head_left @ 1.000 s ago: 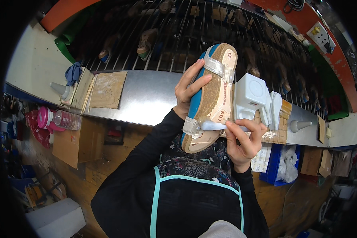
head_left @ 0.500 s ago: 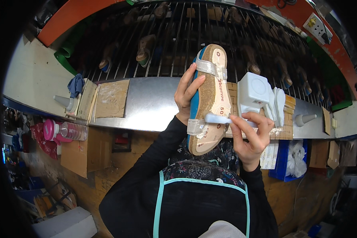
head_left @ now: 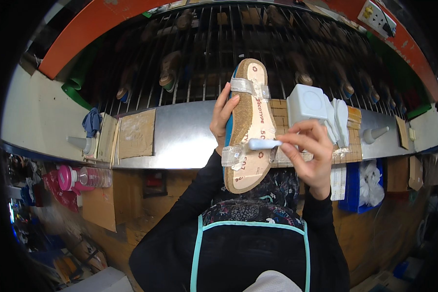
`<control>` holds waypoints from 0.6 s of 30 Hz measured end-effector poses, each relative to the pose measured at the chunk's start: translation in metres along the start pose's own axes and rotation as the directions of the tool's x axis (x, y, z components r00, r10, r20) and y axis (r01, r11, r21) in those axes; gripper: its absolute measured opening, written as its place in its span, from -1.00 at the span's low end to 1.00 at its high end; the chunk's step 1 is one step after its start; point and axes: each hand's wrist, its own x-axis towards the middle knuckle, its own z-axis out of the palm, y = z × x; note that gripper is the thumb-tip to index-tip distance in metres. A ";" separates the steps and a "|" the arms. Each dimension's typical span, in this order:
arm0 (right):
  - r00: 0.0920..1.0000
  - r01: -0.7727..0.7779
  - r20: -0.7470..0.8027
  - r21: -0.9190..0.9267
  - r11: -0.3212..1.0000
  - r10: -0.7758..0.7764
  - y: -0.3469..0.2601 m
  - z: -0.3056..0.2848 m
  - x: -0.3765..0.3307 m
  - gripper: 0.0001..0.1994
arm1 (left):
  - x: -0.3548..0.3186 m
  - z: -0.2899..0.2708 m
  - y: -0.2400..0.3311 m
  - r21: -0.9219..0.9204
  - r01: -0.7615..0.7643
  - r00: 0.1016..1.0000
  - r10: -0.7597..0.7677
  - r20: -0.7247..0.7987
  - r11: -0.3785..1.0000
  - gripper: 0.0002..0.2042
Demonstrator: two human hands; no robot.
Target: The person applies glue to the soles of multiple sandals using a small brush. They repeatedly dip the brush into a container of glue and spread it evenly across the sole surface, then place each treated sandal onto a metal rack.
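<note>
Our left hand (head_left: 222, 117) is wrapped around the sandal (head_left: 246, 124) from its left edge, fingers on the blue sole side, holding it up over the metal bench (head_left: 180, 136). The sandal's long axis runs near vertical, toe up and heel toward us, cork footbed facing us. Our right hand (head_left: 310, 155) pinches a small white applicator (head_left: 264, 144); its tip points left and touches the clear lower strap (head_left: 233, 155). So the sandal lies just left of the right hand.

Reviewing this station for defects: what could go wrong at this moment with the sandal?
1. The left hand grips the cork-footbed sandal only by its edge, in mid-air; it might twist or drop.
2. The right hand presses a pale blue tool beside the clear strap; a slip could mark the footbed.
</note>
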 end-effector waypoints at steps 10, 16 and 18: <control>0.934 -0.357 0.110 0.317 0.878 0.340 0.027 0.006 -0.019 -0.89 | -0.003 -0.009 -0.001 0.174 0.080 0.997 -0.080 -0.009 0.982 -0.32; 0.930 -0.360 0.096 0.421 0.833 0.354 0.005 0.018 -0.051 -0.87 | -0.004 -0.015 0.000 0.275 0.133 0.989 -0.147 0.031 0.952 -0.33; 0.940 -0.327 0.034 0.378 0.866 0.340 0.002 0.023 -0.053 -0.87 | -0.006 -0.014 0.001 0.289 0.160 0.984 -0.176 0.029 0.944 -0.35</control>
